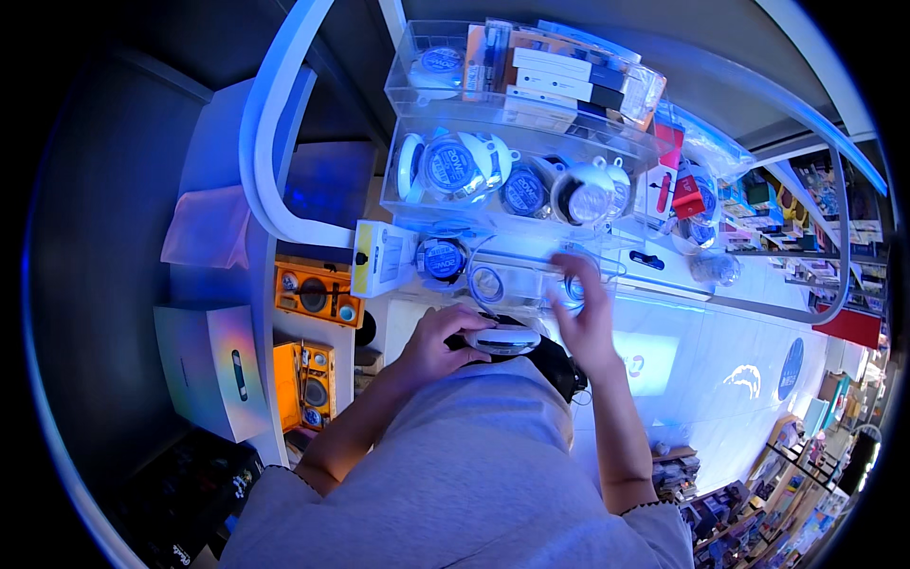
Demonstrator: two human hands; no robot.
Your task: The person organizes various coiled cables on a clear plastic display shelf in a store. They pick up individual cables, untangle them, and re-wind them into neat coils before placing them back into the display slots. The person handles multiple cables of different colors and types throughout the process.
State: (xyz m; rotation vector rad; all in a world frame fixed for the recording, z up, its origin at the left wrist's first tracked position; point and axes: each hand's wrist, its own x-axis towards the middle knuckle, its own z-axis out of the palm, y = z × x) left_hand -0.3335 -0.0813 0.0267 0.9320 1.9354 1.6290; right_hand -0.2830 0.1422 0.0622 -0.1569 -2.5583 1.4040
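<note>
My left hand (439, 345) pinches a round, shiny white-and-silver case (505, 340) in front of my waist. A thin pale cable (471, 274) runs near the case and up to a coiled cable (487, 283) on the clear ledge ahead. My right hand (589, 316) is raised to the right of the case, its fingers apart and somewhat blurred, with nothing seen in it. Just behind those fingers lies another coiled cable (576, 286), partly hidden. A round charger pack with a blue label (442, 257) sits left of the coils.
A tiered clear acrylic rack (498, 213) ahead holds several round packs (453, 167) and stacked small boxes (551, 75). A white box with a yellow side (384, 259) stands at its left. Orange cases (320, 293) sit farther left, near an iridescent box (206, 370). A curved white frame (259, 142) arches above.
</note>
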